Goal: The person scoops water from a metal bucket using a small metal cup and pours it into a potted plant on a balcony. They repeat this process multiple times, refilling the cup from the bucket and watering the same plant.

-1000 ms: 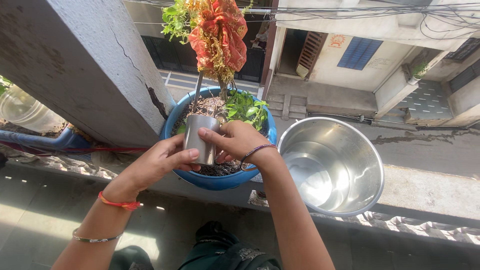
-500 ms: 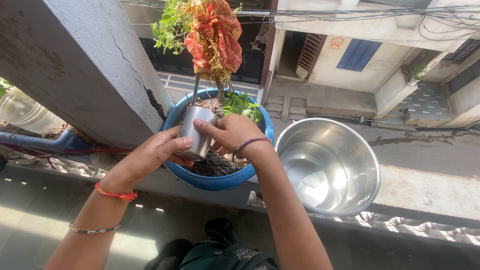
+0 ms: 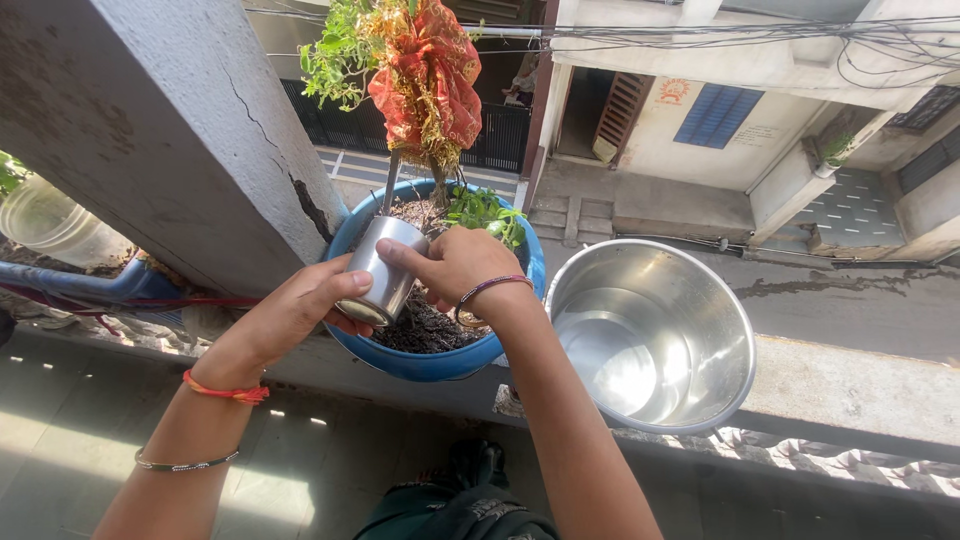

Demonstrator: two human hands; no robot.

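Blue round plant pot on a concrete ledge, filled with dark, crumbly soil; a thin woody stem rises from it, with small green leaves low down and a bundle of red and gold cloth tied round the upper part. Just to the right of the pot, a large steel bucket stands on the same ledge, smooth and bright inside, with a shallow pool of clear water at the bottom; pot and bucket nearly touch. Small steel tumbler, plain cylinder, matte grey sheen, held over the pot's left half, tilted with its mouth toward the plant and its base toward the camera; contents cannot be seen. Left hand curled under and around the tumbler's lower end, thumb pressed on its side, fingers closed in a grip. Right hand comes over the soil from the right, thumb and fingertips pinched on the tumbler's upper side, also gripping. Left wrist carries a red thread and a thin metal bangle; right wrist a dark thread band. Left of the pot, a thick rough concrete pillar, cracked and stained.
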